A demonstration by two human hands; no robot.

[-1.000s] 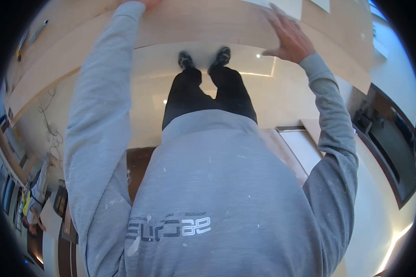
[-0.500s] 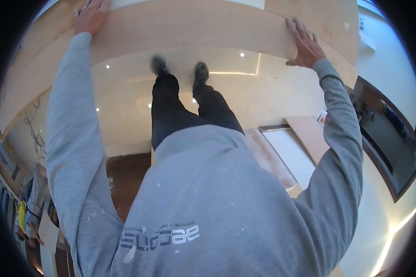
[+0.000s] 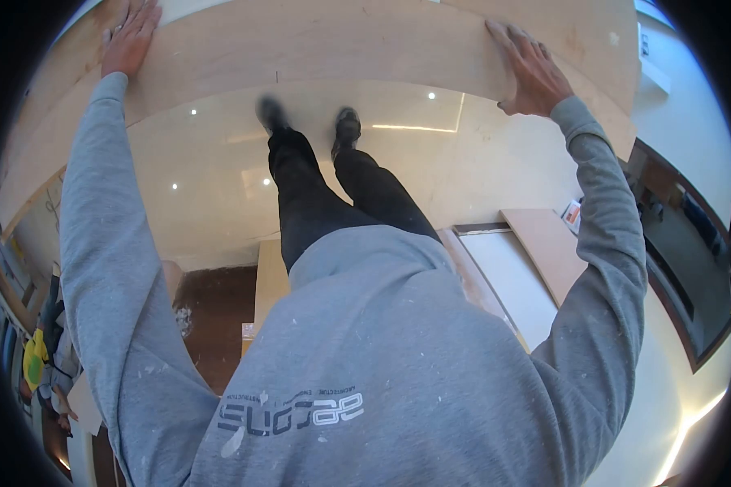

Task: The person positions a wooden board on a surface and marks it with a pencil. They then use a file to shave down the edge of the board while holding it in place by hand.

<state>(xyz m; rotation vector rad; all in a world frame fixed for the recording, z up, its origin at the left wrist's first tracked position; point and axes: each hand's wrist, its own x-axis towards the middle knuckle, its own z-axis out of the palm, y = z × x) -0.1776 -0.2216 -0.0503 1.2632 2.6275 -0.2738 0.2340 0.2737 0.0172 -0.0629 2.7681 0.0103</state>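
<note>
At far left another person [image 3: 34, 361] stands well apart. Your left hand [image 3: 128, 39] lies flat and open on the plywood panel [image 3: 317, 40], which spans the top of your view above the glossy floor [image 3: 219, 187]. Your right hand [image 3: 529, 71] is open too, fingers spread, thumb by the lower edge; palms set this wide likely steady the long sheet. A spare board [image 3: 548, 247] lies at right
</note>
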